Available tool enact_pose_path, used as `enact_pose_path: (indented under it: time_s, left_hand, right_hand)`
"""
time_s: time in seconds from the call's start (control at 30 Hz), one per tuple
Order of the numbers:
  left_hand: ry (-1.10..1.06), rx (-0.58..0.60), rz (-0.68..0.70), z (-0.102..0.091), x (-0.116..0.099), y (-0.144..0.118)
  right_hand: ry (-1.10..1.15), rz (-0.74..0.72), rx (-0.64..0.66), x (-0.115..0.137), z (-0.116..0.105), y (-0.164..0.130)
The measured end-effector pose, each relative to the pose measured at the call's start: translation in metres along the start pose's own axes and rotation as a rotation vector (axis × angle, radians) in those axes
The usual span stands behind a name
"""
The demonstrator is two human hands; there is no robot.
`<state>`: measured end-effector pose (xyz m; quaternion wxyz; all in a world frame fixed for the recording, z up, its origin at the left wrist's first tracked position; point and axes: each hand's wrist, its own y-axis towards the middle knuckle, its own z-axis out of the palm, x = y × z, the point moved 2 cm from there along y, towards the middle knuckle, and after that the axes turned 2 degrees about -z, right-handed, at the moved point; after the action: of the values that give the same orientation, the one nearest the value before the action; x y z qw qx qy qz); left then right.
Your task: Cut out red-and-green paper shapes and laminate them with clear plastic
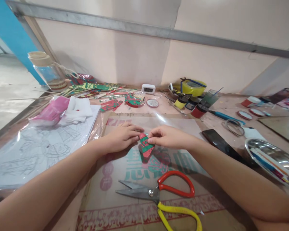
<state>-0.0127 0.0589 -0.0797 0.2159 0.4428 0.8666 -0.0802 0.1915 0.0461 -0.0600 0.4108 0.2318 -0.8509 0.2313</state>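
A small flat cut-out piece (146, 148), painted red with green bands and a dark pattern, stands tilted above the printed sheet between my two hands. My right hand (167, 136) pinches its right edge between thumb and finger. At its upper left edge, the thumb and fingertips of my left hand (121, 138) close on it; the exact contact is partly hidden. Nearer to me, a pair of scissors (152, 192) with one red and one yellow handle lies on the sheet, blades parted. Printed cardboard-coloured sheet (106, 199) under clear plastic covers the work area.
On the left are pencil drawings (26, 154), a pink packet (53, 109) and a glass jar (47, 72). Painted strips (93, 86) and a small clock (148, 88) line the back. Paint jars (198, 109), a phone (221, 144) and a metal tray (257, 144) are right.
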Motion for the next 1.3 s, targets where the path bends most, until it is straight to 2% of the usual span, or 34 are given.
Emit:
enact_pose_path:
  time_s: [0.2,0.3,0.43,0.5,0.6,0.7,0.83,1.03,1.3]
  left_hand:
    - [-0.078,0.078,0.075,-0.005,0.008,-0.003]
    - [-0.110,0.130,0.068,-0.009,0.009,-0.006]
    - [-0.058,0.129,0.045,-0.012,0.006,-0.007]
    - [-0.032,0.106,0.035,-0.011,0.005,-0.007]
    - [0.012,0.077,0.020,-0.010,0.006,-0.007]
    - [0.025,0.092,0.016,-0.009,0.007,-0.008]
    - [0.019,0.093,0.010,-0.009,0.007,-0.007]
    - [0.013,0.101,0.021,-0.008,0.007,-0.006]
    - [0.005,0.066,0.075,-0.006,0.010,-0.006]
  right_hand:
    - [0.273,0.055,0.059,-0.014,-0.002,-0.003]
    - [0.380,0.047,0.017,-0.013,0.000,-0.007]
    - [0.432,0.032,-0.026,-0.002,0.010,-0.014]
    - [0.382,0.043,-0.015,0.001,0.017,-0.015]
    - [0.191,0.060,-0.051,0.001,0.025,-0.012]
    - [0.057,0.101,-0.070,-0.002,0.026,-0.006]
    - [0.011,0.088,-0.020,-0.003,0.023,0.001]
    - [-0.167,0.041,-0.015,0.007,0.022,0.005]
    - [-0.274,0.037,0.062,0.018,0.020,0.014]
